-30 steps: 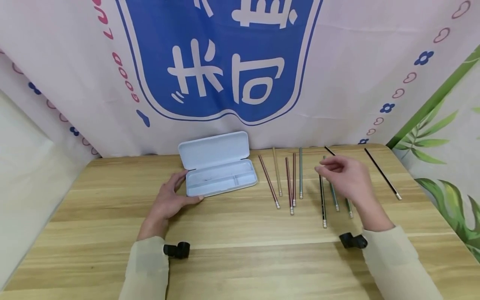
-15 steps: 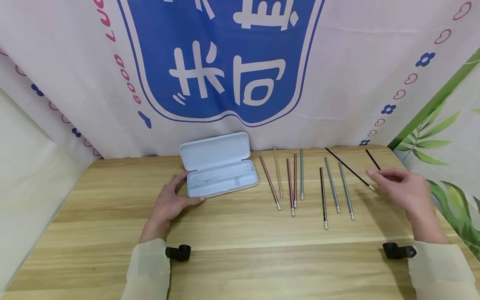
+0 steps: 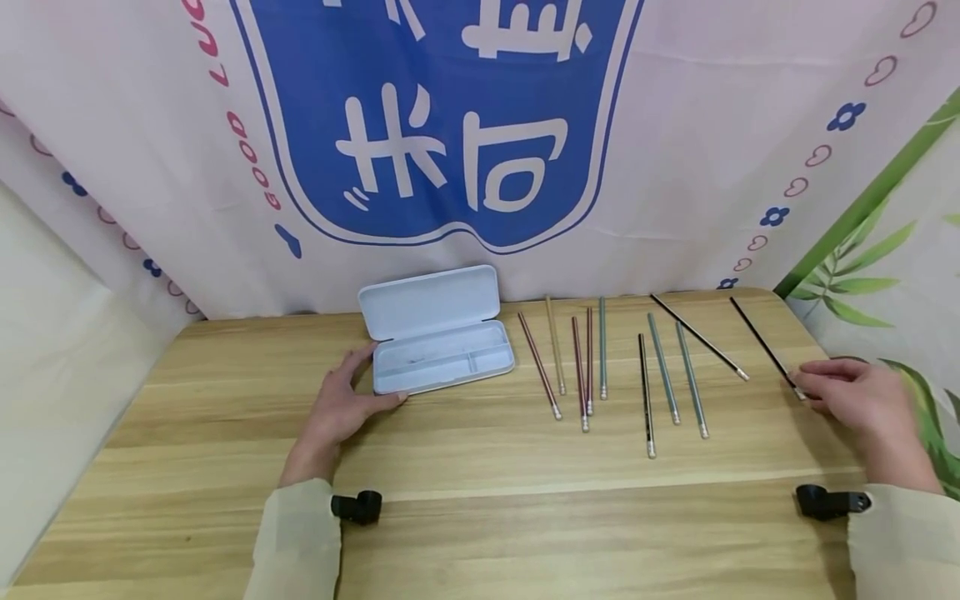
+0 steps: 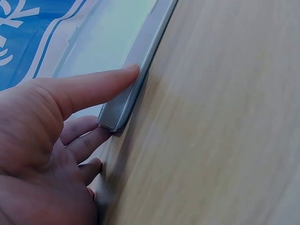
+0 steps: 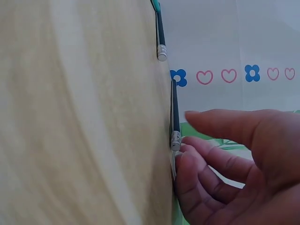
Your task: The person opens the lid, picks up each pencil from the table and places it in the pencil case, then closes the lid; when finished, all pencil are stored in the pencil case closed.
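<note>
A light blue pencil case (image 3: 429,304) stands with its lid raised at the back of the table; its compartments hold no pencils. My left hand (image 3: 343,410) holds its left end, the thumb along the front edge and the fingers against the side, as the left wrist view shows on the case's corner (image 4: 112,115). At the far right lies a black pencil (image 3: 761,340), eraser end towards me. Beside that end is my right hand (image 3: 862,396). In the right wrist view its thumb stands apart from the pencil (image 5: 175,110), with the fingers just past the eraser.
Another black pencil (image 3: 697,335) lies slanted left of the right hand. Two green pencils (image 3: 662,367) and a third black pencil (image 3: 646,392) come after it. Nearer the case lie red pencils (image 3: 537,360), a yellow pencil (image 3: 555,342) and a green one (image 3: 602,346). A printed curtain (image 3: 675,167) hangs behind.
My right hand has moved right, from above the green pencils across to the eraser end of the far-right black pencil. The left hand stays at the pencil case.
</note>
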`<move>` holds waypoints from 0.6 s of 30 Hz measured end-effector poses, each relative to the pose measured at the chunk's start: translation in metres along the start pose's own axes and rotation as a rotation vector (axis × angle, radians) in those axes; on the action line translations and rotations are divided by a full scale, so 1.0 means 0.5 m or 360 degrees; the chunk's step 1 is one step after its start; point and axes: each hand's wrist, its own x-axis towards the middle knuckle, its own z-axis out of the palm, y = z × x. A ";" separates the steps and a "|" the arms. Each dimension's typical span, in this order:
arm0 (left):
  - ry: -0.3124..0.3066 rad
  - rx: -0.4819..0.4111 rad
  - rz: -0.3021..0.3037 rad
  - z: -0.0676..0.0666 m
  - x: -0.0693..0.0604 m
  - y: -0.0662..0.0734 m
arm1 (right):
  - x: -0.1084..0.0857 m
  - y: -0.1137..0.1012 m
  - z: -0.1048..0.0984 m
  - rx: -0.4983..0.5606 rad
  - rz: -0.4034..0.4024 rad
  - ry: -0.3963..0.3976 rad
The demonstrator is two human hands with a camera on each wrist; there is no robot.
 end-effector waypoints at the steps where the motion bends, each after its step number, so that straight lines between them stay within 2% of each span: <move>1: 0.0000 -0.0005 -0.0002 0.000 0.000 0.000 | 0.003 0.002 0.000 -0.0018 0.0008 -0.0017; 6: 0.0020 -0.0009 0.0030 0.003 -0.003 -0.002 | 0.012 0.014 0.000 -0.0121 -0.0014 -0.0054; 12: 0.0036 -0.0076 0.0087 0.006 -0.007 -0.001 | 0.009 0.018 0.000 -0.0313 -0.0073 -0.0034; 18: 0.0064 -0.0146 0.0137 0.008 -0.009 -0.003 | 0.007 0.011 0.000 -0.0397 -0.0101 -0.0021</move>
